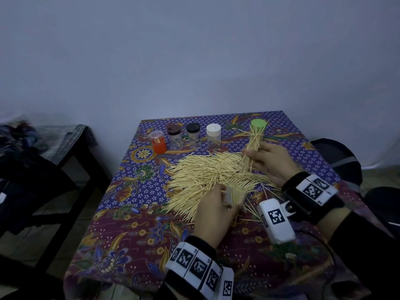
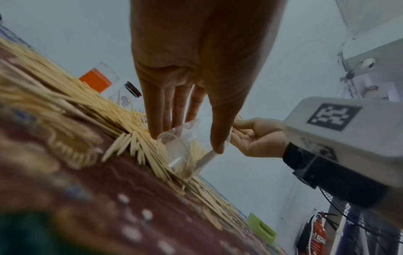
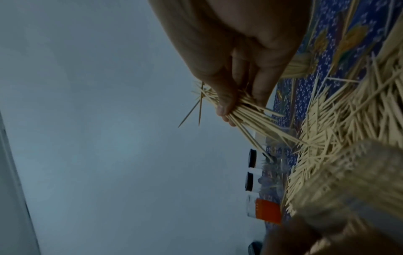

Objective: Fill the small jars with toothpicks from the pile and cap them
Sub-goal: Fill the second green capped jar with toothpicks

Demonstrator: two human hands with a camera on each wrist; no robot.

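Head view, with wrist views for detail. The right hand (image 1: 271,162), at 1 o'clock of the table, grips a loose bundle of pale wooden toothpicks (image 1: 252,148); the fingers and thumb are curled round its middle. The bundle's long axis runs roughly 12 to 6 o'clock, with its lower tips fanned toward the scattered pile of toothpicks (image 1: 207,176) on the patterned purple tablecloth (image 1: 138,230).

The left hand (image 1: 216,215), at 6 o'clock of the pile, holds a small clear plastic jar (image 2: 185,151) between thumb and fingers. The jar rests on the near edge of the pile, is already partly filled, and shows an open mouth.

From the bundle the jar lies toward 7 o'clock, across the pile; the right hand is the carrier, the left the steadier. Judged next move: bring the bundle's axis in line with the jar mouth.

Along the far edge, from 10 to 12 o'clock, stand an orange-labelled jar (image 1: 158,142), two dark-capped jars (image 1: 184,135) and a white-capped jar (image 1: 213,135); a round green cap (image 1: 258,123) lies just behind the bundle.
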